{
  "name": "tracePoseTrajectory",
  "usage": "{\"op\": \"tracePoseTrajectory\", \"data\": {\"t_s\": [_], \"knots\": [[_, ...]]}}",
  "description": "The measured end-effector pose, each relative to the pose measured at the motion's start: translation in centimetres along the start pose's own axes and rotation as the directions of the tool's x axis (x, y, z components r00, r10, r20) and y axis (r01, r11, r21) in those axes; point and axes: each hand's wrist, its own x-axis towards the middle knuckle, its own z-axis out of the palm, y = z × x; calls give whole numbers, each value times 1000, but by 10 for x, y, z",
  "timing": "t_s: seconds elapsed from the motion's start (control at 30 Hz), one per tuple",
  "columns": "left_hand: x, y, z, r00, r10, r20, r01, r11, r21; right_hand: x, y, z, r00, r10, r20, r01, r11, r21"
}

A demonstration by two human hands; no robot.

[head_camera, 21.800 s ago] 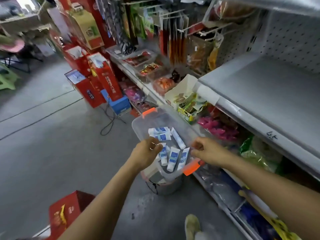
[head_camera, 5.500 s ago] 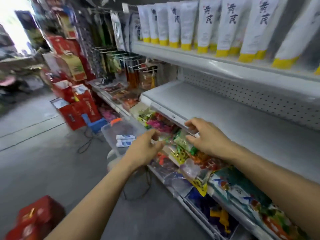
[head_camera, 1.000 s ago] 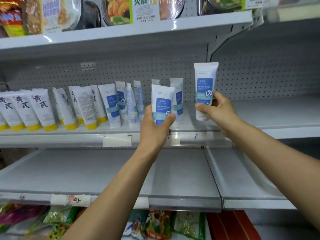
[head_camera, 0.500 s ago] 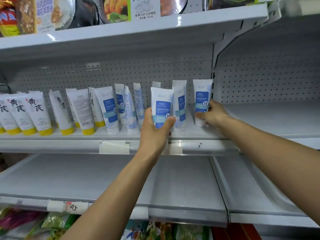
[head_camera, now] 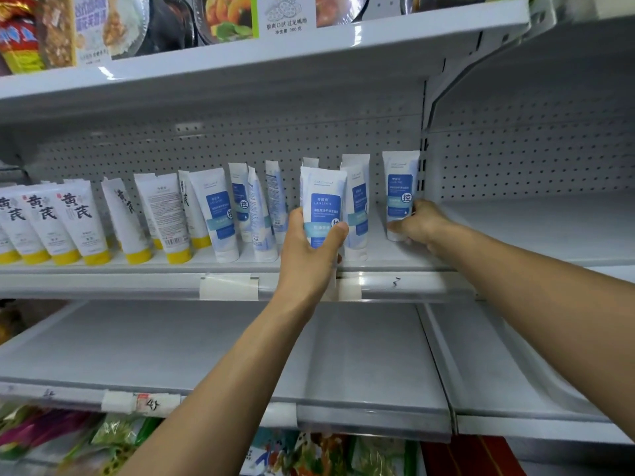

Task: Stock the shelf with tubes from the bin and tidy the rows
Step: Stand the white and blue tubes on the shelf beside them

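My left hand [head_camera: 309, 250] wraps the front tube [head_camera: 323, 204], thumb across the label, cap down, just above the shelf [head_camera: 103, 281] lip. I hold it label-forward so it faces out once set. My right hand [head_camera: 417, 226] curls round the base of the end tube [head_camera: 400, 187], which is upright on the shelf at 3 o'clock of the front tube. My judgement: this grip steadies it on its cap. The blue-label row [head_camera: 220, 214], at 9 o'clock of my left hand, leans unevenly. The yellow-capped tubes [head_camera: 79, 228] are further toward 9 o'clock. The bin is not in view.
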Motion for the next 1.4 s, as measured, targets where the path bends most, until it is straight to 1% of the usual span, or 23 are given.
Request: {"op": "tracePoseTrajectory", "data": {"t_s": [0.07,0.13,0.17,0.2,0.23,0.27,0.33,0.4,0.43,0.5,0.57,0.63,0.7,0.77,0.8,0.87,0.93,0.97,1.03,1.1,1.17,1.27,1.4], "knots": [[-2,1,1,1000,-12,-1,12,1000,0,-6,-1,-3,999,36,-8,-36,998,-50],[-4,2,1,1000,-30,-3,30,999,-24,-16,-4,-8,993,53,-109,-67,990,-124],[-6,3,1,999,-34,-2,34,999,-32,-22,-5,-10,984,15,-178,-44,986,-161],[-7,5,2,1000,-31,-1,31,999,-33,-31,-5,-13,975,-54,-217,18,986,-167],[-9,6,3,1000,-24,-2,24,999,-31,-41,-8,-15,970,-120,-211,92,986,-137],[-11,7,5,1000,-15,-5,15,999,-32,-54,-12,-17,975,-167,-146,158,985,-73],[-13,7,8,1000,-5,-7,5,999,-45,-81,-19,-18,968,-222,113,220,975,27],[-15,7,13,1000,-1,-2,1,997,-75,-104,-27,-16,908,-244,340,238,969,60],[-16,8,16,1000,0,3,1,995,-96,-113,-29,-13,885,-259,386,260,964,52],[-19,9,21,1000,-2,21,5,990,-144,-123,-29,-6,878,-303,371,321,947,12],[-21,9,26,999,-2,47,10,986,-166,-128,-28,-2,880,-366,304,386,922,-7],[-23,10,30,997,-2,73,12,990,-137,-132,-27,-2,884,-395,250,415,909,-30],[-23,13,31,995,0,101,11,995,-101,-132,-24,-3,890,-390,237,403,915,-8],[-22,17,27,991,-6,137,12,999,-45,-130,-21,-6,901,-372,223,378,926,17],[-22,17,23,990,-4,144,1,1000,20,-128,-20,-8,911,-359,203,362,932,26],[-19,12,14,990,51,135,-84,964,251,-122,-19,-16,929,-336,153,330,942,65],[-18,9,4,981,128,147,-186,848,497,-114,-21,-25,943,-318,102,311,947,79],[-17,7,0,975,154,162,-221,784,581,-110,-22,-29,948,-307,79,301,950,79],[-17,5,-6,965,174,195,-260,683,683,-99,-22,-33,960,-278,40,273,958,85],[-17,3,-9,958,173,227,-286,603,745,-88,-20,-35,969,-246,21,244,967,73],[-16,1,-12,955,160,250,-297,556,777,-80,-17,-34,975,-219,29,217,975,43],[-14,0,-13,958,130,257,-286,535,795,-73,-13,-29,979,-195,56,194,981,11],[-10,-2,-14,959,96,267,-276,537,797,-69,-10,-24,979,-189,72,193,980,-56]]}}
